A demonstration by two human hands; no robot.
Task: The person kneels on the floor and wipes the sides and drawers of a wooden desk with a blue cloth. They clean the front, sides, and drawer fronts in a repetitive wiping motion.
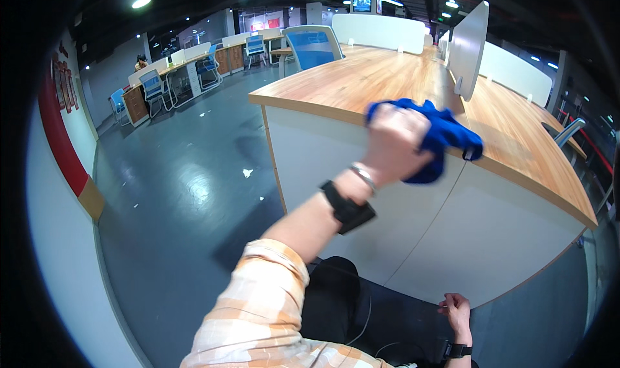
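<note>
My left hand (395, 138) grips a bunched blue cloth (448, 130), pressed at the near edge of a wood-grain desktop (348, 84). Part of the cloth hangs down over the edge band, against the white end panel (329, 160). The hand is slightly blurred, with a metal bracelet (363, 174) and a black wrist strap (346, 208) behind it. Low on the right, my right hand (456, 310) hangs near the bottom of the white panel, its fingers loosely curled and apart with nothing in them. It too wears a black strap (457, 350).
White divider screens (378, 31) stand on the desktop, one upright (470, 53) near the cloth. A blue mesh chair (315, 48) sits at the desk's left side. Paper scraps (247, 173) lie on the grey floor. A person (141, 63) is at far desks. A wall (58, 213) runs along the left.
</note>
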